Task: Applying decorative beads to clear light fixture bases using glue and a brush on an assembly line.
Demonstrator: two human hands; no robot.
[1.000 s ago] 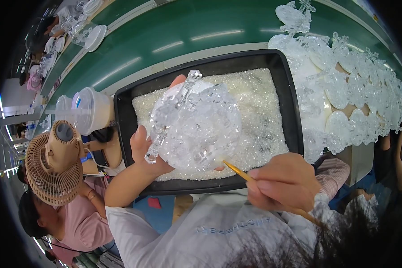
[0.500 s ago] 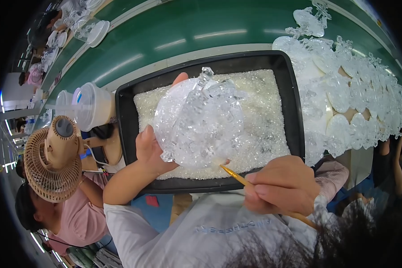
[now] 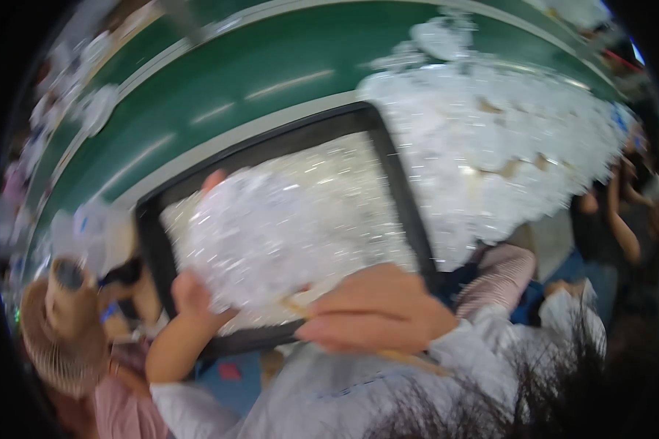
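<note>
Close work over a tray, the view heavily blurred by motion. A clear, faceted, disc-shaped ornament (image 3: 249, 227) is held above the left part of a black tray (image 3: 406, 197), which is filled with glittering pale granules (image 3: 355, 179) and lies just beside the pale edge strip of the green counter (image 3: 220, 99). The ornament is cradled by the left hand (image 3: 201, 307), its thumb and one fingertip spread apart at the rim; the remaining grip is largely hidden. A slender brush (image 3: 296, 306) is pinched between the pressed-together fingers of the right hand (image 3: 381, 307), its tip near the ornament's near edge; whether contact is made cannot be told. For good results, it is judged, the disc should be supported by its rim, the brush held low and applied lightly, and the piece kept over the granules so that loose grains are caught. Similar clear pieces (image 3: 483, 146) are massed beyond the tray's right edge. Faint bluish lettering (image 3: 359, 388) is borne by the pale shirt (image 3: 293, 399), too blurred to be read; no brand or label is legible.
</note>
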